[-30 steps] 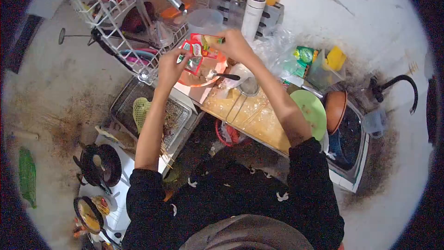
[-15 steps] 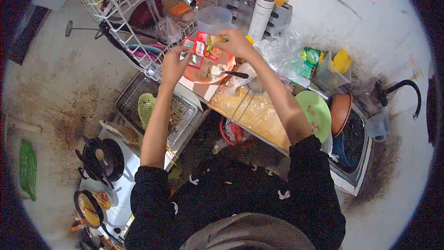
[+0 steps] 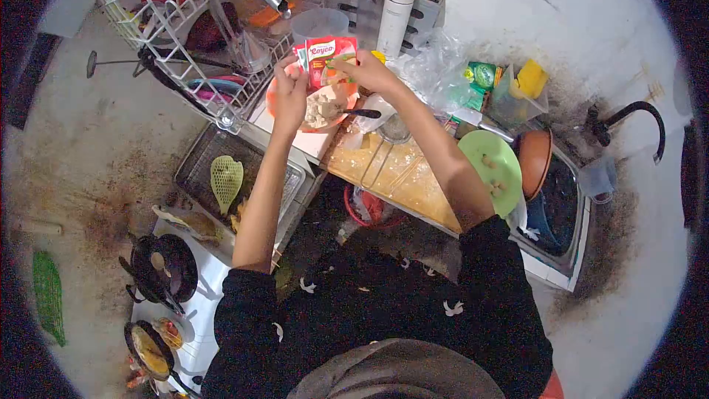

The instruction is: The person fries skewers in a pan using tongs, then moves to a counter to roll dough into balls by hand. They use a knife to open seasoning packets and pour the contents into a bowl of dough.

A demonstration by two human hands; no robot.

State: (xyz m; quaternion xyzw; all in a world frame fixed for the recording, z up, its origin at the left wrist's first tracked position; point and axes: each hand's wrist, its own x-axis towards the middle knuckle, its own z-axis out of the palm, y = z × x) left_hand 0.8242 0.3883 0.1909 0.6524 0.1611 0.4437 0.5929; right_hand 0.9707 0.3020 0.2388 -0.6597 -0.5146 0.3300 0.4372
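Note:
A red Royco seasoning sachet [image 3: 323,52] is held up over an orange bowl [image 3: 272,103], its printed front facing me. My left hand [image 3: 293,96] is closed at the sachet's left edge. From the other side, my right hand [image 3: 368,74] pinches the sachet with its thumb across the front. Part of a second red-edged packet seems to show behind the left edge. Inside the bowl lies a pale, lumpy mixture [image 3: 323,107], with a dark-handled spoon [image 3: 363,113] leaning over the right rim.
A white dish rack [image 3: 159,22] stands at left, a white flask [image 3: 397,18] behind. A floury wooden board [image 3: 402,170] lies in front. On the right are a green plate [image 3: 480,148] and the sink [image 3: 572,266]; pans [image 3: 166,273] sit on the lower-left stove.
The sachet has turned from a slanted, spread position to flat and upright, its front now showing. My left hand has moved slightly lower. The whole view has shifted a little.

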